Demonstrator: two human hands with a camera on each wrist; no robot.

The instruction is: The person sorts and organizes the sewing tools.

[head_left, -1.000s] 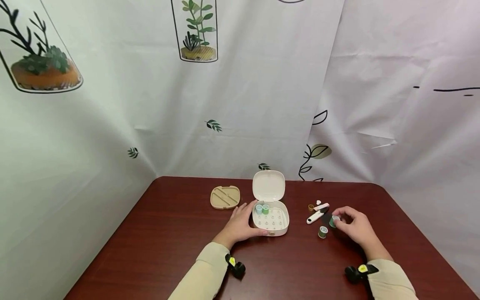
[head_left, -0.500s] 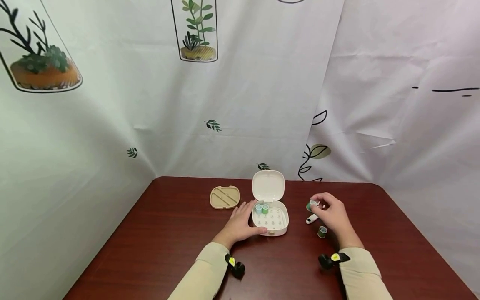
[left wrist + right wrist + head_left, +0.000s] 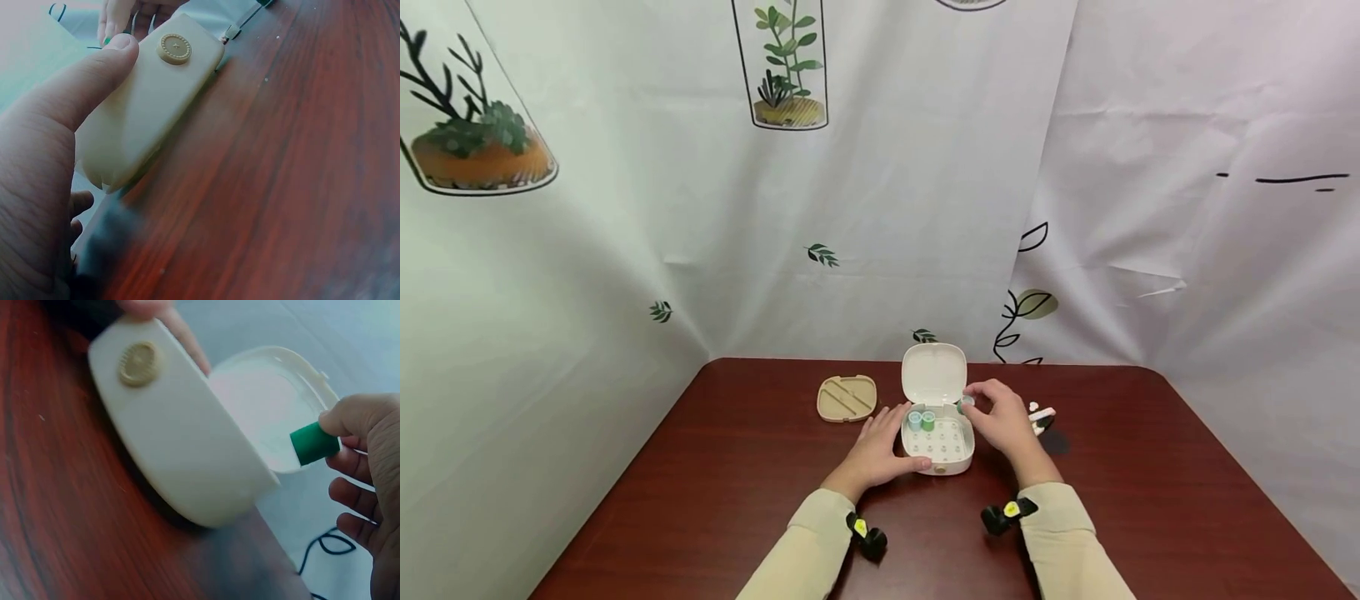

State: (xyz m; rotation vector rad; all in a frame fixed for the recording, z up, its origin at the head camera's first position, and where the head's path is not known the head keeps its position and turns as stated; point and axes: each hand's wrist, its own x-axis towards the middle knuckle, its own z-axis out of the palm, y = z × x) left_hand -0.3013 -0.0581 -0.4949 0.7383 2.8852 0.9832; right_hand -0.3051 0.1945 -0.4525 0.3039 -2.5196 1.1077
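Observation:
A white sewing box stands on the table with its lid raised. My left hand holds its left side, thumb on the front wall near the round tan button. Inside, a pale blue thread spool and a green thread spool stand side by side at the back left among rows of small pegs. Between thumb and fingers, my right hand pinches another green thread spool, tilted, over the box's back right corner.
A beige tray with diagonal ridges lies left of the box. Beyond my right hand are a pink-and-white stick-like item and a small white piece, partly covered by the hand. Patterned cloth hangs behind the table.
My right hand has carried the green thread spool left from the right side of the table to the box. The left hand has stayed at the box. My right arm now hides a dark green spool.

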